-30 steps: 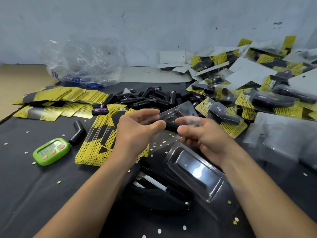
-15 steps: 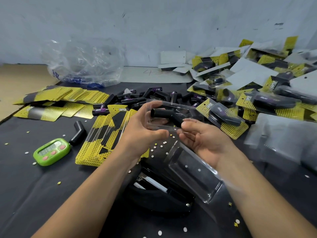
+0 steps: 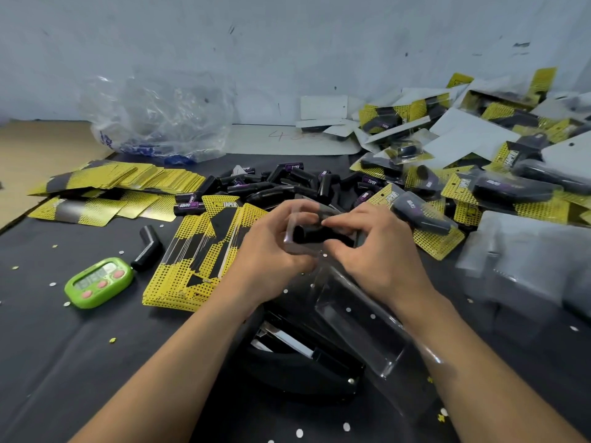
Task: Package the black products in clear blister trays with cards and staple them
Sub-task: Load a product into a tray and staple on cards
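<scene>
Fingers of the left hand [image 3: 268, 251] and right hand [image 3: 380, 254] pinch a clear tray [image 3: 289, 239] above the bench [image 3: 80, 362], a black product [image 3: 311, 235] inside. The tray looks thin, light, bendy and slippery; its flat edges seem safest to hold.

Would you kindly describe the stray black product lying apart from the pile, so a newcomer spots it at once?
Find the bright green timer, left on the black table. Just beyond its far right corner lies one bent black product. Unlike the heap farther back, it lies alone, left of the yellow card stack.
</scene>
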